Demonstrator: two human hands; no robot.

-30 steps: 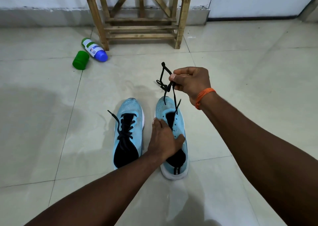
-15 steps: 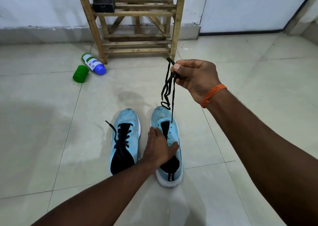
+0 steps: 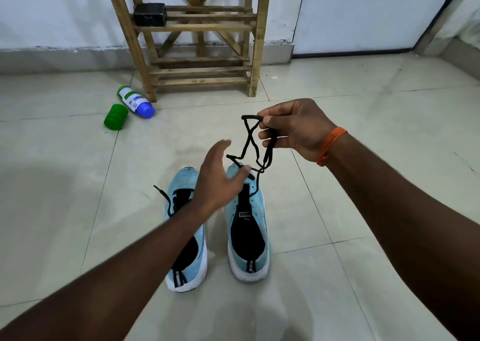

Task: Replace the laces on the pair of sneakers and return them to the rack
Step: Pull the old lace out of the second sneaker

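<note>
Two light blue sneakers stand side by side on the tiled floor, toes pointing away from me. The left sneaker (image 3: 187,252) keeps its black lace. The right sneaker (image 3: 248,236) has none in its eyelets. My right hand (image 3: 293,130) pinches a loose black lace (image 3: 253,145) that dangles in loops above the right sneaker's toe. My left hand (image 3: 220,177) hovers open above the sneakers, fingers spread, just left of the hanging lace. The wooden rack (image 3: 197,41) stands against the wall beyond the sneakers.
A green cap (image 3: 116,117) and a lying bottle with a blue end (image 3: 135,102) sit on the floor left of the rack. A small black box (image 3: 150,14) rests on a rack shelf. A white door (image 3: 368,13) is at the back right.
My left hand has lifted off the right sneaker and now hovers open. The lace has come free of the sneaker and hangs from my right hand, which has moved lower.
</note>
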